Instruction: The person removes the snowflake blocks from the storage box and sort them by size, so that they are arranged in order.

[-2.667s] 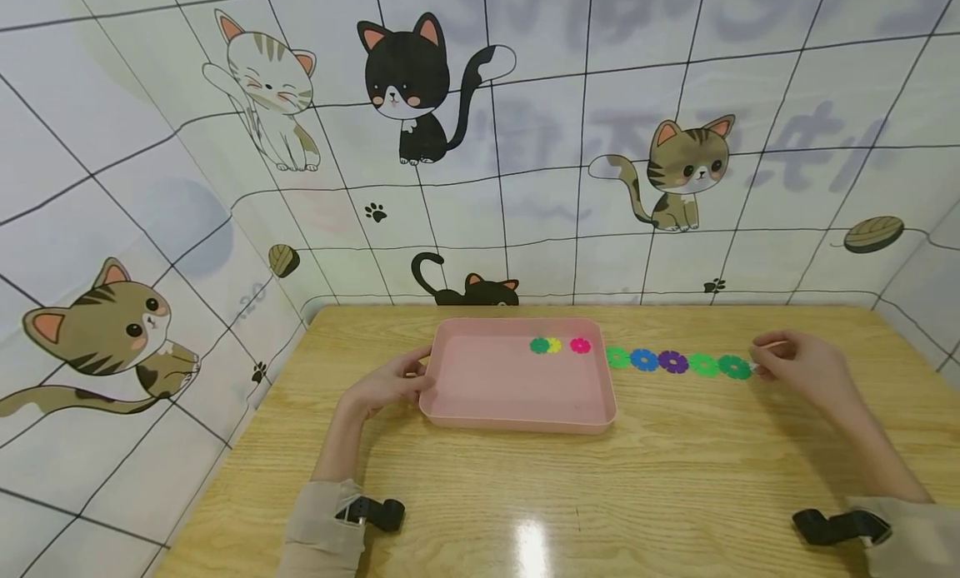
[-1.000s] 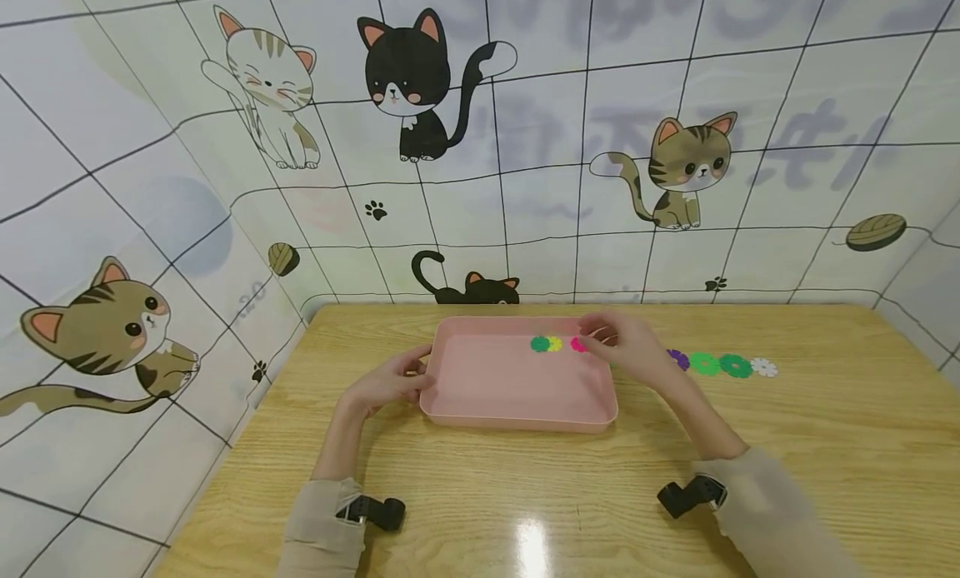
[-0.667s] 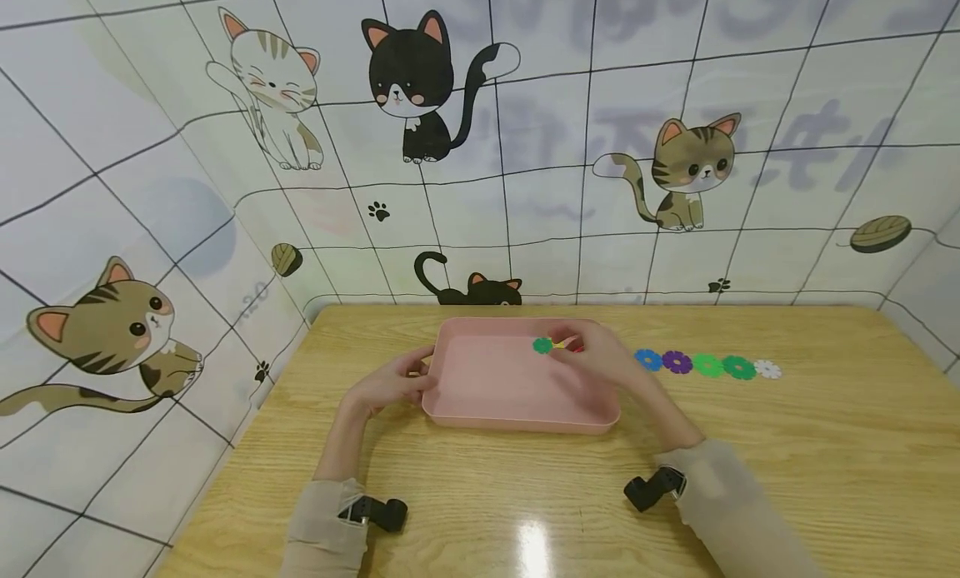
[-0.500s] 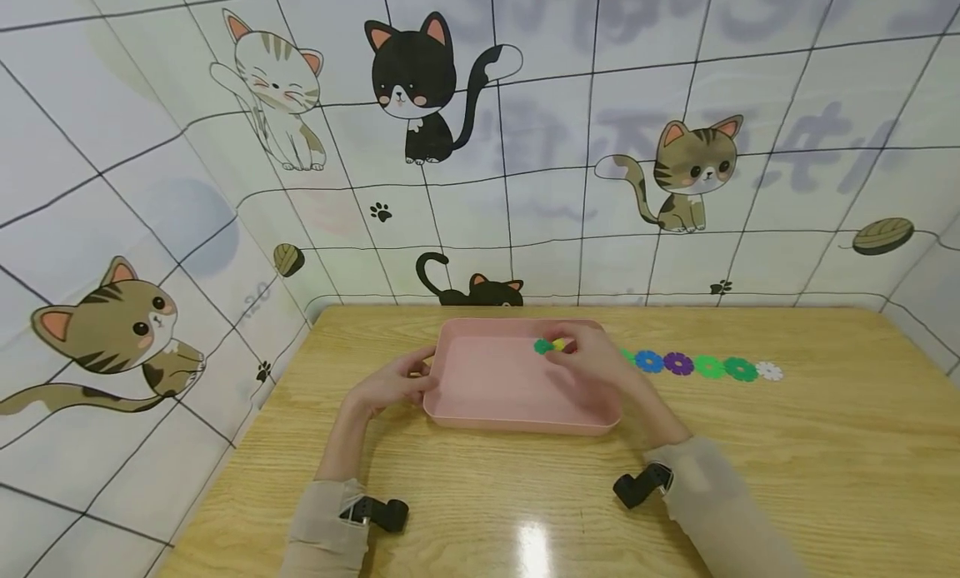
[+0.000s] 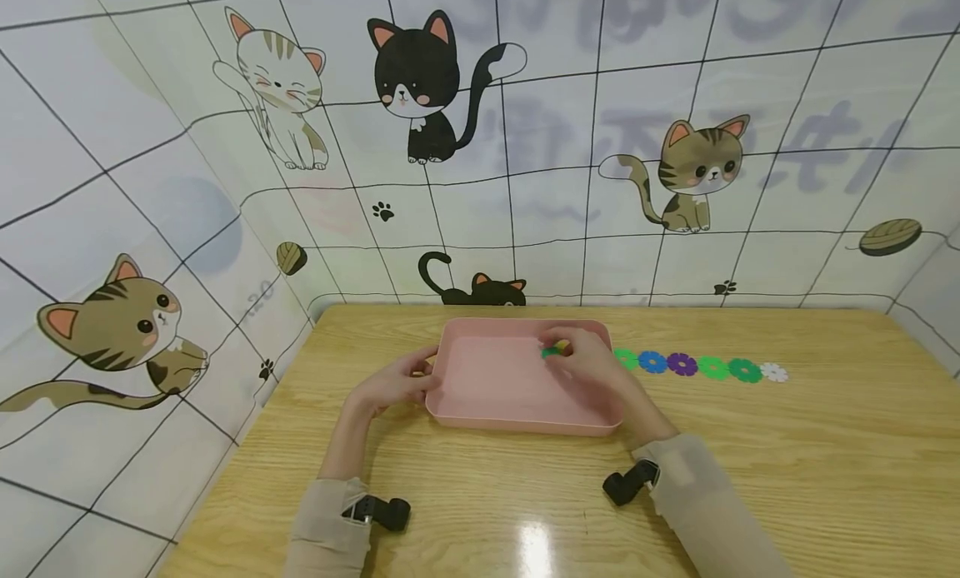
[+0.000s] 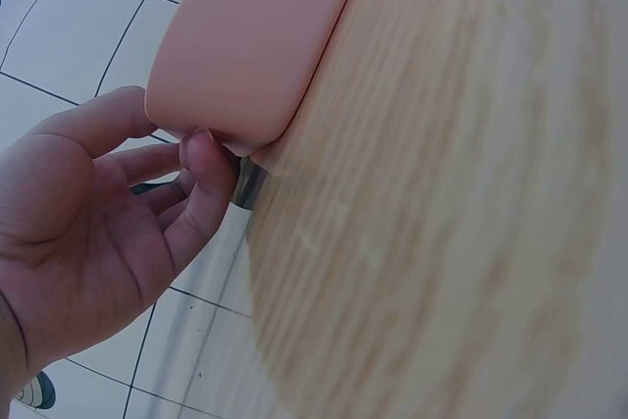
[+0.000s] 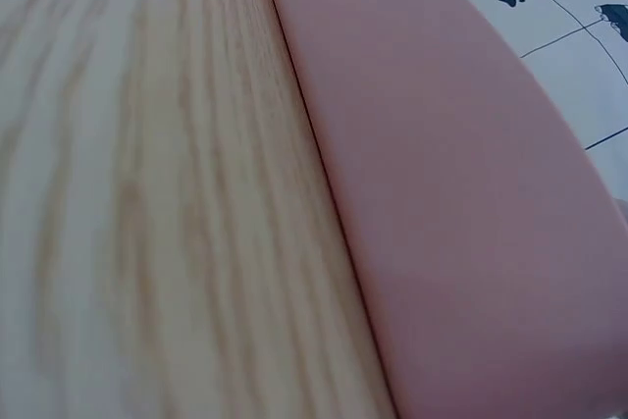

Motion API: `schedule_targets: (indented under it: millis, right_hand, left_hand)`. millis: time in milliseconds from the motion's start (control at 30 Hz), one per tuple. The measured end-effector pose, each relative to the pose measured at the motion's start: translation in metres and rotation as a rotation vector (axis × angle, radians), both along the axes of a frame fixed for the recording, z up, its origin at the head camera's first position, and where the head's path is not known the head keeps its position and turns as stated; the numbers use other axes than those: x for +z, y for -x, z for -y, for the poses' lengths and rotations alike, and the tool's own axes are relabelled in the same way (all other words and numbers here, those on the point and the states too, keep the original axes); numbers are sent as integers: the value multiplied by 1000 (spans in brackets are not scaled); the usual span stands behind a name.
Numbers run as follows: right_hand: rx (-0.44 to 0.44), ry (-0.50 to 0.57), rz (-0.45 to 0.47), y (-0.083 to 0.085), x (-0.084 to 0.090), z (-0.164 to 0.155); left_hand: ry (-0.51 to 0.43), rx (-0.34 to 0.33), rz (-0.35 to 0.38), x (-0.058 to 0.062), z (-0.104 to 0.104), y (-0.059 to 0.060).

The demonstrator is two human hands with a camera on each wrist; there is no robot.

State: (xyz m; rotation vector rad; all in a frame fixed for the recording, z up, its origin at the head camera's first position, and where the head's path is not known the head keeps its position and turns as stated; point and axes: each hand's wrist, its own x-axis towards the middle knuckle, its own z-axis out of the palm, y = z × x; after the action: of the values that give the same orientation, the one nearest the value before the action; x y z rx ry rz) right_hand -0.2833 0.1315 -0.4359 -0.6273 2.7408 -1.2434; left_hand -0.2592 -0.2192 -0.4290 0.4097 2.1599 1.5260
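My left hand (image 5: pixel 395 384) grips the left end of a shallow pink tray (image 5: pixel 487 378); in the left wrist view its fingertips are at the outside of the tray's end wall. Over the tray's right half, my right hand (image 5: pixel 588 363) pinches a dark green flower-shaped plastic disc (image 5: pixel 551 352) between thumb and fingers. The disc is partly covered by the fingertips, and a bit of a yellow disc (image 5: pixel 562 345) shows beside it. The right wrist view shows only the tray's front wall and the table, with the hand out of sight.
Right of the tray, a row of similar discs lies on the wooden table (image 5: pixel 465 495): light green, blue (image 5: pixel 652 361), purple (image 5: pixel 682 364), light green, dark green (image 5: pixel 746 371) and white (image 5: pixel 775 372). A cat-patterned wall (image 5: pixel 555 170) stands behind the table.
My right hand has gone from the white disc at the row's right end leftward into the tray, over the pink disc to the green one. My left hand stays at the tray's left end.
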Motion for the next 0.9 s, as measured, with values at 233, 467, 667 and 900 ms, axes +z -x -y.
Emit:
schedule_targets:
  millis: [233,467,667,900]
  right_hand:
    - [-14,-2,-17,2,-2,1]
    - [-42,-45,17,2,-2,1]
    - [-77,-10,42,2,-2,2]
    - [-78,-13,36,2,-1,2]
  left_hand:
    - [7,7,11,3,-1,-1]
    - [2,20,23,3,-1,-2]
    - [0,21,23,3,-1,-2]
    - [-5,13,22,3,-1,-1]
